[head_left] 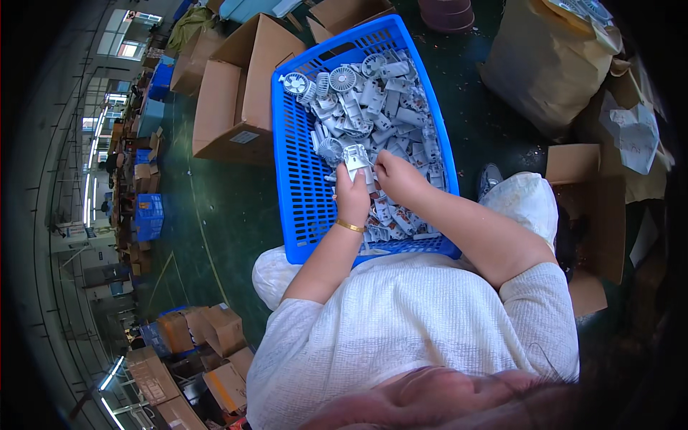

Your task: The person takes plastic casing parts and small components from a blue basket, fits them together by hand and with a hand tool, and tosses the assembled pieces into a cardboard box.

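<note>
The small grey fan part (356, 159) sits clamped in the left hand (352, 197) above the blue crate's (294, 179) near middle; the right hand (396, 179) pinches its side. A steady grip over the crate's heap of grey parts (380, 100) probably suits this best.

- One view only, from a camera worn on the person's head, looking steeply down over chest and forearms.
- It sits close above the blue basket (294, 179) on the lap.
- The fisheye bends the green floor (215, 215) and cardboard boxes (236, 100) toward the dark rim.
- Up in the picture is ahead of the person.
</note>
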`<state>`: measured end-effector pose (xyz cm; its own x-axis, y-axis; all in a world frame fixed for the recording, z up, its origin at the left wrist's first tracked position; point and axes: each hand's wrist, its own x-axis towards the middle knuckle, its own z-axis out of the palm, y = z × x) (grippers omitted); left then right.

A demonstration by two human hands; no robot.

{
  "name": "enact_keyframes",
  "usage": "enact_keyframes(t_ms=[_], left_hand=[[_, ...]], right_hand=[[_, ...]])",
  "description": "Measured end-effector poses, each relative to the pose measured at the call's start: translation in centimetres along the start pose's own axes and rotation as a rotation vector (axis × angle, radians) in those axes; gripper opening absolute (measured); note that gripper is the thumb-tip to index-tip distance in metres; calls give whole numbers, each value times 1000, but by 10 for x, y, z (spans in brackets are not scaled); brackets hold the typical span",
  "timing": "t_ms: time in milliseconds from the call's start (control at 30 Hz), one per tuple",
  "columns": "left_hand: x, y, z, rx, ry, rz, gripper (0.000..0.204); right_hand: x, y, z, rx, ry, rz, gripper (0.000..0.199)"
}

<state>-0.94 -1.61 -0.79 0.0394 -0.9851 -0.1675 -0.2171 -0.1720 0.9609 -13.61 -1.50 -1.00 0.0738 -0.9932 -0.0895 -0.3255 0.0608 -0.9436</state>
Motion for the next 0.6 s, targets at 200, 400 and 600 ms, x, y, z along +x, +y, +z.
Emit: enact_keyframes(t_ms=[200, 400, 600], left_hand=[[6, -6, -9, 75, -19, 19, 29], [17, -52, -36, 974, -7, 346, 56], [84, -63, -89, -257, -71, -672, 19]], right_hand=[[-3, 2, -4, 62, 9, 30, 17], [1, 17, -3, 30, 27, 58, 18], [-3, 9, -1, 51, -52, 61, 20]])
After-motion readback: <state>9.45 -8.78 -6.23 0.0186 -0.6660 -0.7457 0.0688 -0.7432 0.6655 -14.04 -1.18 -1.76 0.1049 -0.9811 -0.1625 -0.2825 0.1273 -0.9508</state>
